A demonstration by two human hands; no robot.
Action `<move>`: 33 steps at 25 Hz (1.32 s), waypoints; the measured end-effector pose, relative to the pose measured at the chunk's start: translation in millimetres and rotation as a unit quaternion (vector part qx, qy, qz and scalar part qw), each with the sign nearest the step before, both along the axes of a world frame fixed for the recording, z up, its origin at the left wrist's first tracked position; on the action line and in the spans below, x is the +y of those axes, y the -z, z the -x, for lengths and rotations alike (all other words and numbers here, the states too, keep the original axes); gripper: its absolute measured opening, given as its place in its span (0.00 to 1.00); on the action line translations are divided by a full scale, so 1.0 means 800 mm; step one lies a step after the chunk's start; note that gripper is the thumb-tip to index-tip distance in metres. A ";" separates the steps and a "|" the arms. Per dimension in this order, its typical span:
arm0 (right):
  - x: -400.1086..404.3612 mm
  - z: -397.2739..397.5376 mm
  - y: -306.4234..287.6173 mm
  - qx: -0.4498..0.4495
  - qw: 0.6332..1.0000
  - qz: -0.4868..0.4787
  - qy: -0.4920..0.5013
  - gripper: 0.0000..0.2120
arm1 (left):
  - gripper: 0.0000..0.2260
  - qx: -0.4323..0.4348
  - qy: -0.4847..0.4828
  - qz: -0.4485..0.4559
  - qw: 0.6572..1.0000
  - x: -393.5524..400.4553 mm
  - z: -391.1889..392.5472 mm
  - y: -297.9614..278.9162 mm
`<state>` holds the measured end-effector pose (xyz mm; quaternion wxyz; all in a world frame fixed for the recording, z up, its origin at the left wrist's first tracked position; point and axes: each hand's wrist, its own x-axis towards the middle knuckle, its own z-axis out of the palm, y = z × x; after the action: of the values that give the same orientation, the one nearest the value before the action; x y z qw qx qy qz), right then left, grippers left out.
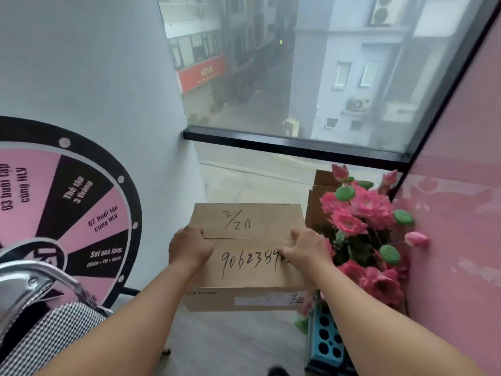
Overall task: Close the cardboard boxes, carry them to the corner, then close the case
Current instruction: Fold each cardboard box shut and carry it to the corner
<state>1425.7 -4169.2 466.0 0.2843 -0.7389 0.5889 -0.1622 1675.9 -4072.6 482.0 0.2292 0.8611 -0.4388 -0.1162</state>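
While my forearms reach out ahead of me, nearest on my left is a checked chair seat (40, 329) with a chrome arm, and on my right a blue holed rack (325, 337) stands on the floor. Beyond them my left hand (189, 246) curls over the left top edge of the cardboard box (249, 270), and my right hand (306, 248) grips the right top edge, fingers bent on the closed flaps. I cannot tell whether it rests on the floor. Stiff board, plain dry faces; I judge it fairly light, best held low at both sides so the flaps stay down. Just beside it on the right are pink artificial flowers (363, 213), easily knocked, with more cardboard (320, 191) behind. Farthest are the prize wheel (81, 213) and the window (298, 77) in the corner.
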 end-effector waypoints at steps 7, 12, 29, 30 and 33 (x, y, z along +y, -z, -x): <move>-0.232 -0.116 0.039 0.011 0.997 -0.022 -0.069 0.24 | 0.10 0.010 -0.030 -0.042 0.999 -0.191 -0.111 0.047; -0.334 -0.196 0.071 0.032 0.994 -0.063 -0.084 0.24 | 0.05 0.017 -0.047 -0.077 0.996 -0.289 -0.187 0.081; -0.500 -0.492 0.421 0.055 0.970 -0.228 0.064 0.31 | 0.12 0.021 0.085 -0.219 0.972 -0.571 -0.519 0.423; -0.511 -0.504 0.444 0.051 0.970 -0.231 0.058 0.32 | 0.12 0.013 0.087 -0.222 0.971 -0.585 -0.533 0.446; -0.541 -0.536 0.501 0.053 0.972 -0.225 0.044 0.31 | 0.14 0.003 0.087 -0.224 0.971 -0.621 -0.567 0.502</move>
<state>1854.7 -4602.1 65.0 0.4047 -0.6369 0.6562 0.0014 2129.3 -4569.2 80.7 0.0207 0.8488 -0.4741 -0.2331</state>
